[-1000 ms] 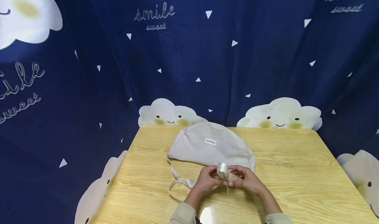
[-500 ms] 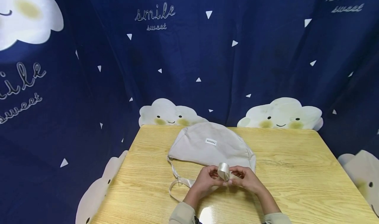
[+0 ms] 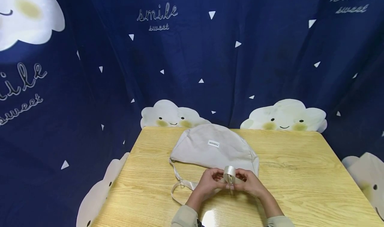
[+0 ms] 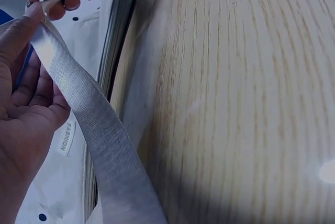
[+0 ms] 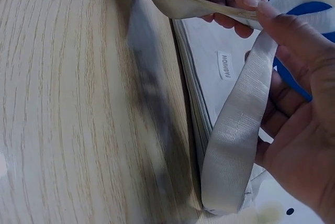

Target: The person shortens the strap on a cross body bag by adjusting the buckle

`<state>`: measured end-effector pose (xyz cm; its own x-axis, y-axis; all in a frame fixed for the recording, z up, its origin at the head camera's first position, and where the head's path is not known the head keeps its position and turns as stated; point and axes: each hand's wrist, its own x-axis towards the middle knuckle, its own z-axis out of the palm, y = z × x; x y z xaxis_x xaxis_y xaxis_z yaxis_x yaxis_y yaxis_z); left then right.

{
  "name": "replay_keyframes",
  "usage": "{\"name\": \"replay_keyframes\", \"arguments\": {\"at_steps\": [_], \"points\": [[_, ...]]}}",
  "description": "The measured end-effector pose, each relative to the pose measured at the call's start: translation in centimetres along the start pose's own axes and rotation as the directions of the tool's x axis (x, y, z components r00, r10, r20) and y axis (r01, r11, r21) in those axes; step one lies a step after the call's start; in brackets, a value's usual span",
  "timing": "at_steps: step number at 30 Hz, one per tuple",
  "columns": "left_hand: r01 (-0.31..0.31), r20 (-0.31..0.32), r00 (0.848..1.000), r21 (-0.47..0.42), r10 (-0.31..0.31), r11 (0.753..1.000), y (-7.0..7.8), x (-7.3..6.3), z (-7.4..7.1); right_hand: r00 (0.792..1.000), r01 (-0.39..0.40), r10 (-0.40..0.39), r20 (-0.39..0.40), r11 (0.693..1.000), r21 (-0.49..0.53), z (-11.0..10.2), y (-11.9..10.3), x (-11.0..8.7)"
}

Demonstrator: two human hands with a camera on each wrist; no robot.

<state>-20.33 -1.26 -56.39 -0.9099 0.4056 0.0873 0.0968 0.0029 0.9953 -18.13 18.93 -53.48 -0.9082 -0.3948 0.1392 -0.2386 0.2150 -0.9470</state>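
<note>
A pale beige bag [image 3: 207,150] with a white "FASHION" label lies on the table. My left hand [image 3: 208,182] and right hand [image 3: 249,182] meet at its near edge, both pinching the bag's strap [image 3: 229,171]. A loop of the strap stands up between them. Thumb tips come together at the crossing, as the right wrist view shows on the right hand [image 5: 301,145]. From the pinch, one length of strap [image 5: 233,140] runs down toward the bag's zipped edge. In the left wrist view, strap [image 4: 104,124] hangs past the left hand [image 4: 23,140]. The exact crossing is partly covered by fingers.
More strap [image 3: 180,183] curls on the wooden table [image 3: 300,173] left of the hands. Behind the table hangs a dark blue curtain [image 3: 186,53] with clouds and triangles.
The upright strap loop has shifted slightly right and turned. Both thumbs have moved closer together at its base. The bag has stayed in place.
</note>
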Motion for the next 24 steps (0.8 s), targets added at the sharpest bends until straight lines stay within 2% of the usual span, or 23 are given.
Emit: {"name": "replay_keyframes", "arguments": {"at_steps": [4, 7, 12, 20, 22, 24], "points": [[-0.005, 0.001, 1.0, 0.003, 0.005, 1.0, -0.3, 0.0, 0.0, 1.0, 0.005, -0.005, -0.007, 0.999, -0.036, 0.1, -1.2, -0.2], [-0.024, -0.01, 1.0, 0.063, 0.025, 0.998, -0.3, -0.2, -0.2, 1.0, 0.014, -0.015, -0.027, 0.999, -0.043, 0.2, -1.4, -0.4], [-0.014, -0.055, 0.998, 0.146, 0.022, 0.989, 0.0, -0.9, -0.6, 0.998, 0.045, -0.047, -0.052, 0.999, -0.024, 0.4, -1.1, -0.6], [-0.006, -0.075, 0.997, 0.148, 0.017, 0.989, 2.6, -2.3, -0.9, 0.994, 0.085, -0.084, -0.074, 0.996, 0.006, 0.4, -0.8, -0.8], [0.001, -0.075, 0.997, 0.15, 0.01, 0.989, 2.6, -2.5, -1.0, 0.994, 0.087, -0.085, -0.074, 0.996, 0.016, 0.4, -0.8, -0.8], [0.013, -0.08, 0.997, 0.16, 0.0, 0.987, 1.9, -2.4, -1.1, 0.995, 0.079, -0.077, -0.07, 0.997, 0.024, 0.3, -0.7, -0.8]]}}
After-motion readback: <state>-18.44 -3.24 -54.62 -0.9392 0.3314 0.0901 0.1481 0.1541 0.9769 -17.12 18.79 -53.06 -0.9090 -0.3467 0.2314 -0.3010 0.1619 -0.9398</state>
